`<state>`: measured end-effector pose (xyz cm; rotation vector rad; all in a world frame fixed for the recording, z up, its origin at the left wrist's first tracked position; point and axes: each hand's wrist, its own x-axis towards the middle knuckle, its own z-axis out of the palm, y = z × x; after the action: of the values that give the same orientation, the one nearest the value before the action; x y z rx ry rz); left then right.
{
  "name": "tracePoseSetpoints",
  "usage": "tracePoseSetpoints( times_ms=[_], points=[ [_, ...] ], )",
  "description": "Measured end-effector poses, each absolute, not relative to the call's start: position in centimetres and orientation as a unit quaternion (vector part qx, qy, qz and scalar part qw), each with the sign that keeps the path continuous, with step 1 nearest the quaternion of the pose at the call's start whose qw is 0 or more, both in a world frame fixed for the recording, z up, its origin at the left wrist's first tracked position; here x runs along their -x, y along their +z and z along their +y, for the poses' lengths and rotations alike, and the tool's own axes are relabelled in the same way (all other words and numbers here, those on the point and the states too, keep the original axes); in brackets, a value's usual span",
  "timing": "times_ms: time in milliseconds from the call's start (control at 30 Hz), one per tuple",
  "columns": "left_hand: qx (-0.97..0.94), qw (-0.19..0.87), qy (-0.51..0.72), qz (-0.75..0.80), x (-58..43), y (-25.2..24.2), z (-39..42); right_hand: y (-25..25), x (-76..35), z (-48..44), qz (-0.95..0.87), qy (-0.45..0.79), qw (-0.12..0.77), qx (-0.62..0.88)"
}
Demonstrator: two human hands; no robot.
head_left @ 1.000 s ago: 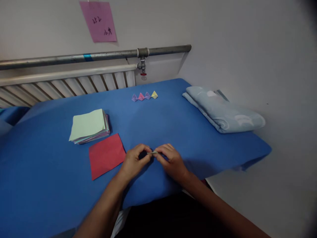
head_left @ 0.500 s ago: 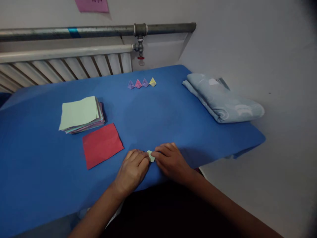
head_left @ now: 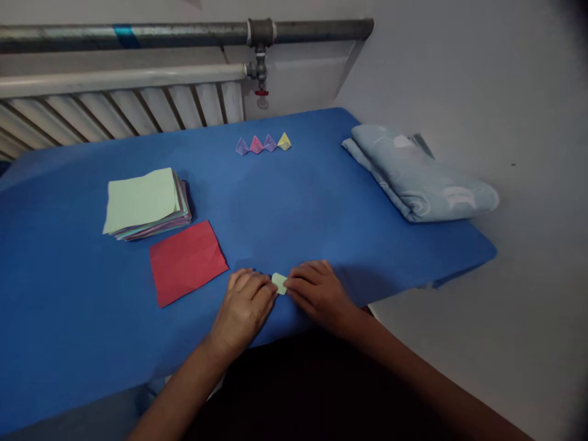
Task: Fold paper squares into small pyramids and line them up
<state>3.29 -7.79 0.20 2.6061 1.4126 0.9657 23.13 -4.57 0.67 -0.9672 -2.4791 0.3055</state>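
Note:
A small folded piece of pale green paper (head_left: 279, 283) lies at the near edge of the blue table, between my two hands. My left hand (head_left: 245, 306) grips its left side, fingers curled and pressed together. On the opposite side, my right hand (head_left: 319, 291) pinches the paper with its fingertips. Part of the paper may be hidden under the fingers. Left of my left hand lies a red sheet of paper (head_left: 188, 262), flat with a slightly ragged right edge.
A stack of coloured paper (head_left: 142, 199), pale green on top, sits at the left. Several folded paper shapes (head_left: 256, 145) stand in a row at the back. A folded light-blue cloth (head_left: 422, 177) lies by the right wall. Behind the blue table (head_left: 294, 202) are a radiator (head_left: 138, 110) and pipe.
The view has tilted down slightly, so the table things appear higher. Both hands stay at the green paper, and a bit more of it shows between the fingers.

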Motion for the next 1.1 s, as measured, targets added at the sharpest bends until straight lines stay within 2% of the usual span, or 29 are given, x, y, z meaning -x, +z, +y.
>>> tracePoseSetpoints(
  times_ms=[500, 633, 1100],
  points=[
    [-0.757, 0.123, 0.253, 0.590, -4.4, 1.4, -8.0, 1.8, -21.9, -3.8, -0.859, 0.198, 0.183, 0.435],
    [-0.754, 0.117, 0.216, 0.609, -4.7, 1.9, -7.8, 1.7, -21.7, -3.7, -0.853, 0.206, 0.200, 0.436],
    [-0.771, 0.053, 0.133, 0.621, -5.1, 2.3, -6.8, 2.3, -21.0, -2.8, -0.853, 0.215, 0.107, 0.463]
  ],
)
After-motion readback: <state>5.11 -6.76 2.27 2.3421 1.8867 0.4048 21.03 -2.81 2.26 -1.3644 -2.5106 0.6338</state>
